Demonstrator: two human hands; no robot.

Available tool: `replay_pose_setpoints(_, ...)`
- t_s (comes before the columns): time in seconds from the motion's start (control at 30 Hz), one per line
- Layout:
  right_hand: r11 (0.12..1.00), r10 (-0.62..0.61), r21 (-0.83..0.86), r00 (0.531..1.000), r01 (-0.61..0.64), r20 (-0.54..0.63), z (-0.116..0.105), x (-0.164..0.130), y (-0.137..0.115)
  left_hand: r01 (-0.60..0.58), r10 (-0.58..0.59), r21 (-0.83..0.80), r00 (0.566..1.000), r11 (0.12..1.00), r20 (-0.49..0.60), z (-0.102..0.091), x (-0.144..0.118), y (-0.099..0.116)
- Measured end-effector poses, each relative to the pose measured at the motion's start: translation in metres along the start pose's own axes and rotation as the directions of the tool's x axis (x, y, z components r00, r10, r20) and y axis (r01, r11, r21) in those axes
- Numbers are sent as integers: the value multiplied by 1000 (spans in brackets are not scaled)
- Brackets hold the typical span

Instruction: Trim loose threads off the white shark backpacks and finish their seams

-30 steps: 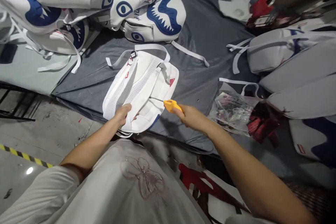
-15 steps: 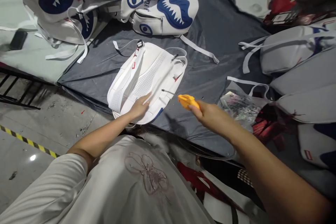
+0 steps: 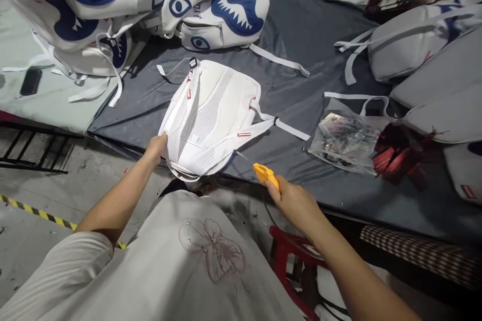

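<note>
Backpacks on grey table cloth

White backpack lying back-panel up (straps splayed) on grey sheet, small yellow-handled tool just beside it

A backpack lies on the table at its near edge, between my left hand and my right hand. More backpacks are piled far left. A plastic bag lies right of it, a phone far left.
</note>
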State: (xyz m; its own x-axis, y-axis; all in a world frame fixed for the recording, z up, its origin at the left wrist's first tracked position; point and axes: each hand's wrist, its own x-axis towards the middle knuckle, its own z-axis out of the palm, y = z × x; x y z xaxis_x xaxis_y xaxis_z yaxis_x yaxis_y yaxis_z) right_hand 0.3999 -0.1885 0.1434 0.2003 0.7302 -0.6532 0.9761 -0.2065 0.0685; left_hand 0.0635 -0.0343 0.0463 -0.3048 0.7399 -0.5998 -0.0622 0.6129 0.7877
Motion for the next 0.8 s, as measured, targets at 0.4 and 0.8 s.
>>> replay_pose_setpoints(0.4,953,74,299,996,-55,-55,89,3,-121,482,-259,-102,623,870,738,9,31,1)
replay_pose_setpoints(0.8,859,384,414,914,-302,-130,117,46,-149,447,-181,-71,498,892,848,12,61,-5)
